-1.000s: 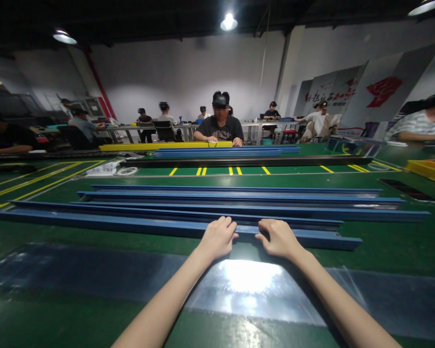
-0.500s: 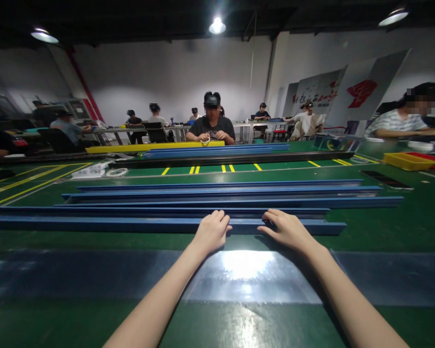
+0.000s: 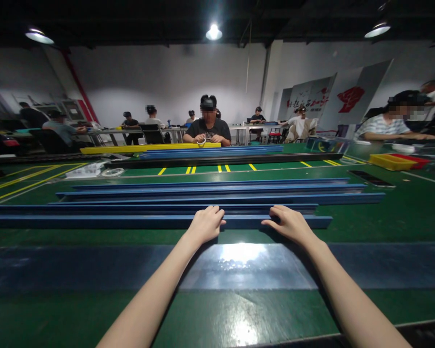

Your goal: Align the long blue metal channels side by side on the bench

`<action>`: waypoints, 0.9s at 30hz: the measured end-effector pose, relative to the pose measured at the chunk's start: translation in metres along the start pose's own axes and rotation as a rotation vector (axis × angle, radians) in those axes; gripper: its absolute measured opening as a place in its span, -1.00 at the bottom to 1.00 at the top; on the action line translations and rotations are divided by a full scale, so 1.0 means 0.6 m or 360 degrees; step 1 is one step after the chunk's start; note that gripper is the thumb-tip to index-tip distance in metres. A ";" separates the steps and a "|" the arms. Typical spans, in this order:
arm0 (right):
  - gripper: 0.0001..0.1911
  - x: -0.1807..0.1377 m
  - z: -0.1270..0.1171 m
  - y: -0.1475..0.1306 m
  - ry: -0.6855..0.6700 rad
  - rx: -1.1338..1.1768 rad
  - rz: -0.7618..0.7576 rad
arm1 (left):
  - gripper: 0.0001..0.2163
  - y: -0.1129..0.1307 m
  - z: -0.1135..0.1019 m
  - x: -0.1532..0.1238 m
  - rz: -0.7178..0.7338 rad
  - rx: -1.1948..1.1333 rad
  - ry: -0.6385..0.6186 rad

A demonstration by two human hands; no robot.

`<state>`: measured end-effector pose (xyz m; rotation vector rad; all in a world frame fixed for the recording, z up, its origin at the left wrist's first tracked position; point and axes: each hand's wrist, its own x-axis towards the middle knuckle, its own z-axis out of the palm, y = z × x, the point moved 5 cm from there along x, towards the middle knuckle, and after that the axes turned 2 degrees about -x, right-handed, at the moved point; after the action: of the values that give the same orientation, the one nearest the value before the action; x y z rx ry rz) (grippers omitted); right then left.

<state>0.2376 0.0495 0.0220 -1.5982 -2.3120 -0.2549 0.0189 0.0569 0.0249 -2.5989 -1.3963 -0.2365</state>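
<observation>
A long blue channel (image 3: 105,222), open at the top, lies lengthwise across the table nearest to me. My left hand (image 3: 206,224) is closed over its near wall, fingers on the inner side and thumb toward me. A short way to the right, my right hand (image 3: 290,223) straddles the same wall, its fingers bent over the top and its thumb stretched along the front. The fingertips of both hands are partly hidden. Just behind lie several more blue channels (image 3: 217,197), parallel to the first.
A clear plastic sheet (image 3: 76,266) covers the near green tabletop (image 3: 112,314). Farther back are a black rail (image 3: 239,159), a yellow bar (image 3: 130,149) and a phone (image 3: 371,179). A yellow tray (image 3: 389,162) stands at right. A person (image 3: 208,128) sits opposite, hands on a white ring.
The view has shifted slightly, so the scene's right side sits farther left and a dark edge shows at lower right. Both hands stay at the channel with nearly the same grip.
</observation>
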 end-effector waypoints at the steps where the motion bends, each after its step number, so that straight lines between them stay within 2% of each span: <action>1: -0.66 0.000 -0.002 -0.003 0.0011 -0.0011 -0.0002 | -0.89 -0.001 -0.001 0.000 0.0001 0.0004 -0.0004; 9: -0.66 0.006 -0.001 -0.041 0.0114 -0.0078 -0.0148 | -0.88 -0.026 -0.014 -0.016 -0.0117 -0.0032 -0.0169; 17: -0.67 0.015 0.009 -0.066 0.0203 -0.0242 -0.0109 | -0.85 -0.032 -0.016 -0.020 -0.0140 0.0063 -0.0196; 27: -0.65 0.017 0.017 -0.068 0.0290 -0.0267 -0.0144 | -0.84 0.004 -0.017 -0.012 0.0019 0.0041 0.0049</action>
<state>0.1948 0.0471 0.0177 -1.4774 -2.2747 -0.6047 0.0164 0.0474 0.0327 -2.5714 -1.3645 -0.2539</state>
